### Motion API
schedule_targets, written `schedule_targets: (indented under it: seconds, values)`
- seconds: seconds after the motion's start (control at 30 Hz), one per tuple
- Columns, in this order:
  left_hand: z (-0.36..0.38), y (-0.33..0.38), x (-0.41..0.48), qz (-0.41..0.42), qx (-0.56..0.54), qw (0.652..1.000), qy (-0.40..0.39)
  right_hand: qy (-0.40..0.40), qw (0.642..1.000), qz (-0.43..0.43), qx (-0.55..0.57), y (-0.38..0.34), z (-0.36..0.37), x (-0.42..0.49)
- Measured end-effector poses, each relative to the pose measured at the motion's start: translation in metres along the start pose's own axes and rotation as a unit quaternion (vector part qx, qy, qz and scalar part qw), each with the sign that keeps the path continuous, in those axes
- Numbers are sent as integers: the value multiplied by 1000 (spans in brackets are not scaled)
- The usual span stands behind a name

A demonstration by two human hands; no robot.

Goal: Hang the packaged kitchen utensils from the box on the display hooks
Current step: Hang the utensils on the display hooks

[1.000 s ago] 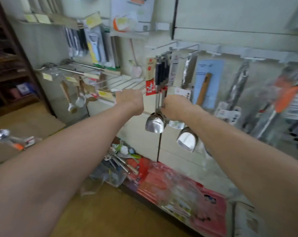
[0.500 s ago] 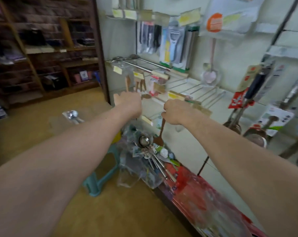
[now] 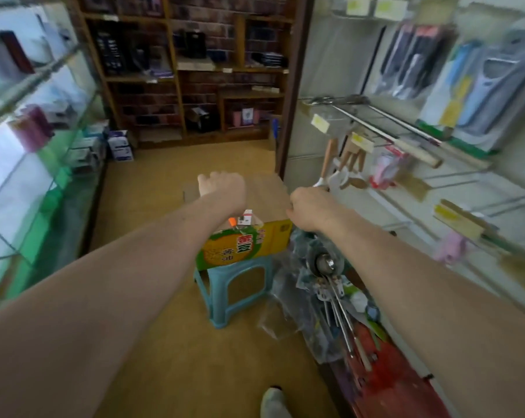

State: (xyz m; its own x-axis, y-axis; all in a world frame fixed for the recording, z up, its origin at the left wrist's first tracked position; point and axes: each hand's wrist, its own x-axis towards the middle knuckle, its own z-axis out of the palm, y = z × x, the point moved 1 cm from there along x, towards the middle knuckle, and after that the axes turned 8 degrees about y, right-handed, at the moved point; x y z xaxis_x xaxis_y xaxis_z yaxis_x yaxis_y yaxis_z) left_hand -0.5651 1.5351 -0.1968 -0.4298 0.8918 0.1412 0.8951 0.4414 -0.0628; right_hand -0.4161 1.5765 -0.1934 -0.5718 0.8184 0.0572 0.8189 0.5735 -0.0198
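Note:
A yellow and green cardboard box [image 3: 249, 244] stands on a blue plastic stool [image 3: 234, 286] in the aisle, its flaps open. A packaged utensil with an orange and white tag [image 3: 240, 220] pokes out of it. My left hand [image 3: 222, 187] hovers over the box with loosely curled fingers and holds nothing. My right hand [image 3: 308, 208] is at the box's right edge, fingers loosely curled, nothing visible in it. Display hooks [image 3: 403, 126] stick out of the wall on the right, some carrying wooden-handled utensils [image 3: 350, 167].
A heap of bagged ladles and utensils [image 3: 327, 267] lies on the low red shelf [image 3: 397, 384] at the right. Glass display cases [image 3: 35, 164] line the left. Brown shelving [image 3: 195, 70] closes the far end. My shoe [image 3: 273, 402] is on the wooden floor.
The view has swung left from the hook wall to the box. Both hands have left the hanging ladles and now reach over the box, empty.

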Motion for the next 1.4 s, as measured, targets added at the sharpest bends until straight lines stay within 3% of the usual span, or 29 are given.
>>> schedule_targets:
  seconds: [0.4,0.8,1.03,1.2,1.4]
  values:
    - [94,-45,105,-87,6,995,-57,-86,990,-85,71,-36,94,150]
    - [210,-58,165,-126,-5,983,-135,-166,972,-163,35,-36,224,237]
    - [257,-55,180,-144,-29,978,-147,-165,959,-232,-1,-43,261,258]
    - [280,-54,183,-152,-31,976,-155,-183,952,-242,-44,-46,287,258]
    - [295,-53,185,-160,-29,974,-158,-133,965,-219,-61,-46,307,254]
